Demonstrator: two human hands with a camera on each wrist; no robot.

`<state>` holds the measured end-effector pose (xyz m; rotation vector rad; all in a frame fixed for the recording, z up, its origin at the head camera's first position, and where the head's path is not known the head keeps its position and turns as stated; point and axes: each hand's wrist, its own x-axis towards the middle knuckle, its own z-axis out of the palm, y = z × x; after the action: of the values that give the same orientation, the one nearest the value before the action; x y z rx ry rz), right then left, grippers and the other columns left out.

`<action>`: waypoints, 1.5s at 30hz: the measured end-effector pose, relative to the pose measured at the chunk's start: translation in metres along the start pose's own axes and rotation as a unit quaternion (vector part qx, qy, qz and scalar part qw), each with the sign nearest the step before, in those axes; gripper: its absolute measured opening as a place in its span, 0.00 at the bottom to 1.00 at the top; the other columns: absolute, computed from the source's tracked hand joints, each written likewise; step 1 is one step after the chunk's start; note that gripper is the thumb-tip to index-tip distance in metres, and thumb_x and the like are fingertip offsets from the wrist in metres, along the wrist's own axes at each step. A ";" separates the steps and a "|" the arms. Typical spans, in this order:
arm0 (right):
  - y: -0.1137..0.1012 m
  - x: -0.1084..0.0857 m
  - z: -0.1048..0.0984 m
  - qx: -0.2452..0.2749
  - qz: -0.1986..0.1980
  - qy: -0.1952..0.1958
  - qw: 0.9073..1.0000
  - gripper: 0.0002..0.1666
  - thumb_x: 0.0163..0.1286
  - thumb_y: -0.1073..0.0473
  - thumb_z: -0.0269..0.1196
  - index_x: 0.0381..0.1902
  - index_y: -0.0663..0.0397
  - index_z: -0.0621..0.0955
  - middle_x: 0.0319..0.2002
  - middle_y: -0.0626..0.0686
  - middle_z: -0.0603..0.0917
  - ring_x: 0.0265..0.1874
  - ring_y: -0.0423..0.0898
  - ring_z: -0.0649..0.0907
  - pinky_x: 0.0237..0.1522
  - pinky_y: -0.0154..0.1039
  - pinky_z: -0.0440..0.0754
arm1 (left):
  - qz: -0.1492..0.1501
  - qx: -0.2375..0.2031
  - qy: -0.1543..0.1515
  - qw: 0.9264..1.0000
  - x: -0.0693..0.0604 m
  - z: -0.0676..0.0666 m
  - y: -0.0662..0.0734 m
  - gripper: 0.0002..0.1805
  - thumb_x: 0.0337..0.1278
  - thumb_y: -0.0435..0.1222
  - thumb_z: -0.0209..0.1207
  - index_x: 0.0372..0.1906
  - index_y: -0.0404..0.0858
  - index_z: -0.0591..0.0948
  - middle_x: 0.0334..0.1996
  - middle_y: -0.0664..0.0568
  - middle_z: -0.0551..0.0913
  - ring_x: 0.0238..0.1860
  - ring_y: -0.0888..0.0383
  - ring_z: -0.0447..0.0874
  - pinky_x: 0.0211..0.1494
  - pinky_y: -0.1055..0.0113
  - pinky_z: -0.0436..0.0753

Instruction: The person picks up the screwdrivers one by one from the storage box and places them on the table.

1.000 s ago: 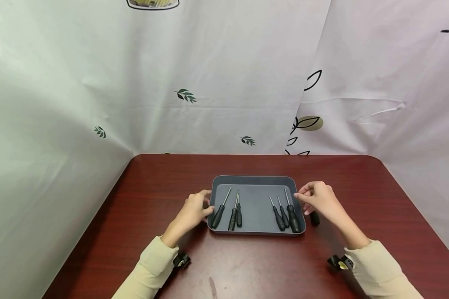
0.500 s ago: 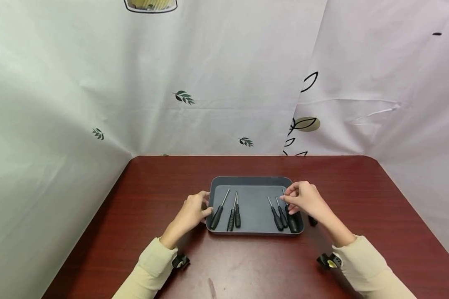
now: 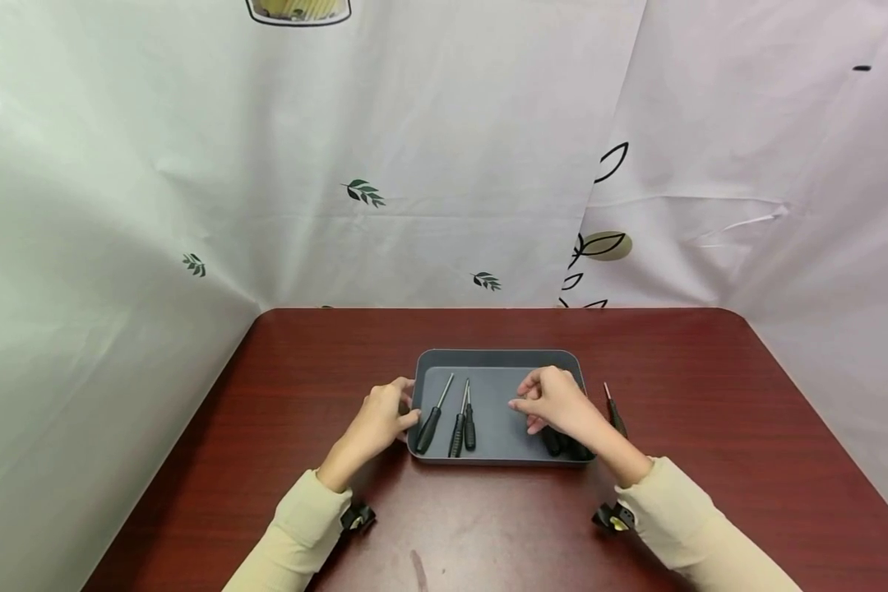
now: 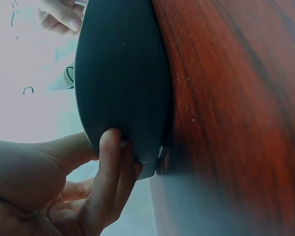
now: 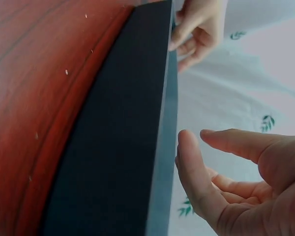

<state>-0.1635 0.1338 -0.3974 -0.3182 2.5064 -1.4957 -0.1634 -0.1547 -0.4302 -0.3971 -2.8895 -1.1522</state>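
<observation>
A grey tray [image 3: 498,359] lies on the table with two groups of black-handled screwdrivers in it. My left hand [image 3: 372,421] grips the tray's left wall. In the left wrist view its fingers [image 4: 109,157] press the outside of the wall, while the thumb goes over the rim. Near that hand lie three screwdrivers [image 3: 429,429], shafts pointing away. Above the right half of the tray hovers my right hand [image 3: 558,404], holding nothing; the right wrist view shows a small gap between thumb and forefinger [image 5: 189,147]. It partly hides the right-hand screwdrivers [image 3: 552,445].
One more screwdriver [image 3: 617,419] lies on the table just right of the tray, partly behind the right forearm. The reddish-brown table [image 3: 326,353] extends around the tray. Behind it hangs a white cloth [image 3: 429,238] with leaf prints.
My right hand has moved left from the tray's right edge to over its inside. The screwdriver outside the tray shows more. My left hand stays on the tray wall.
</observation>
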 end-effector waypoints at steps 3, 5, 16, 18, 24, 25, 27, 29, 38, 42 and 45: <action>0.000 0.003 0.008 -0.005 0.006 -0.005 1.000 0.14 0.65 0.70 0.67 0.43 0.78 0.79 0.26 0.65 0.83 0.17 0.49 0.85 0.23 0.46 0.88 | -0.001 -0.001 0.000 1.000 0.000 0.000 0.000 0.23 0.55 0.23 0.66 0.57 0.24 0.76 0.32 0.42 0.84 0.17 0.60 0.80 0.17 0.70 0.82; 0.000 0.005 0.013 -0.008 0.010 -0.005 1.000 0.15 0.65 0.70 0.67 0.44 0.79 0.79 0.25 0.64 0.83 0.17 0.49 0.85 0.22 0.45 0.87 | -0.001 -0.002 0.000 1.000 0.001 0.000 0.001 0.23 0.55 0.24 0.66 0.57 0.24 0.76 0.32 0.43 0.84 0.17 0.60 0.80 0.17 0.70 0.82; -0.009 0.013 0.039 -0.021 0.029 -0.008 0.999 0.17 0.62 0.68 0.70 0.46 0.75 0.80 0.22 0.59 0.81 0.13 0.50 0.84 0.18 0.43 0.86 | 0.005 0.011 0.005 1.000 0.001 -0.002 0.003 0.24 0.55 0.24 0.67 0.57 0.24 0.76 0.32 0.44 0.84 0.18 0.60 0.80 0.19 0.70 0.81; -0.011 0.015 0.044 -0.024 0.032 -0.007 0.999 0.17 0.62 0.68 0.71 0.46 0.74 0.80 0.22 0.57 0.81 0.13 0.50 0.84 0.17 0.43 0.85 | 0.005 0.010 0.005 1.000 0.001 -0.003 0.003 0.24 0.55 0.24 0.67 0.57 0.24 0.76 0.31 0.44 0.84 0.18 0.60 0.80 0.19 0.70 0.82; -0.013 0.018 0.054 -0.025 0.040 -0.007 0.999 0.15 0.62 0.68 0.71 0.43 0.73 0.80 0.21 0.57 0.79 0.13 0.50 0.84 0.17 0.41 0.85 | 0.000 0.007 0.003 1.000 0.002 -0.002 0.002 0.24 0.55 0.24 0.67 0.57 0.24 0.76 0.31 0.44 0.83 0.17 0.60 0.80 0.18 0.70 0.82; -0.013 0.019 0.056 -0.027 0.040 -0.006 0.999 0.14 0.62 0.68 0.71 0.41 0.73 0.80 0.21 0.57 0.79 0.13 0.50 0.84 0.17 0.41 0.85 | -0.002 0.006 0.002 1.000 0.002 -0.002 0.002 0.24 0.55 0.24 0.66 0.57 0.24 0.76 0.31 0.44 0.83 0.17 0.60 0.80 0.17 0.70 0.82; -0.012 0.019 0.057 -0.030 0.041 -0.004 0.999 0.12 0.62 0.68 0.71 0.38 0.72 0.79 0.20 0.57 0.78 0.13 0.50 0.84 0.17 0.40 0.85 | -0.004 0.001 -0.001 1.000 0.003 -0.002 0.003 0.24 0.56 0.24 0.66 0.58 0.24 0.75 0.32 0.44 0.83 0.16 0.60 0.80 0.18 0.69 0.82; -0.011 0.020 0.059 -0.030 0.044 -0.002 0.999 0.12 0.62 0.68 0.71 0.36 0.71 0.78 0.19 0.58 0.79 0.13 0.51 0.84 0.17 0.40 0.85 | -0.005 -0.004 -0.005 1.000 0.003 -0.001 0.003 0.24 0.56 0.24 0.66 0.59 0.24 0.75 0.32 0.43 0.83 0.16 0.59 0.80 0.18 0.69 0.82; -0.007 0.025 0.068 -0.029 0.055 -0.013 0.998 0.15 0.60 0.67 0.73 0.35 0.70 0.76 0.19 0.59 0.80 0.11 0.50 0.83 0.15 0.41 0.85 | -0.009 -0.002 -0.008 1.000 0.002 0.000 0.001 0.25 0.57 0.24 0.66 0.59 0.24 0.75 0.33 0.43 0.83 0.15 0.60 0.80 0.18 0.69 0.82; -0.007 0.025 0.072 -0.039 0.047 -0.016 0.998 0.17 0.60 0.66 0.73 0.36 0.70 0.75 0.18 0.59 0.80 0.10 0.49 0.83 0.14 0.39 0.84 | -0.007 -0.004 -0.008 1.000 0.001 -0.001 0.000 0.25 0.57 0.24 0.66 0.59 0.23 0.75 0.33 0.43 0.84 0.15 0.60 0.80 0.18 0.69 0.82; -0.006 0.024 0.073 -0.049 0.044 -0.015 0.998 0.18 0.59 0.65 0.74 0.36 0.70 0.75 0.19 0.59 0.80 0.10 0.49 0.83 0.14 0.39 0.84 | -0.013 -0.009 -0.011 1.000 0.000 0.000 0.000 0.25 0.57 0.25 0.66 0.60 0.24 0.74 0.32 0.44 0.83 0.15 0.60 0.80 0.18 0.69 0.82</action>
<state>-0.1650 0.0626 -0.4276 -0.2389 2.5400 -1.3288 -0.1629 -0.1546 -0.4297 -0.3761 -2.9131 -1.1869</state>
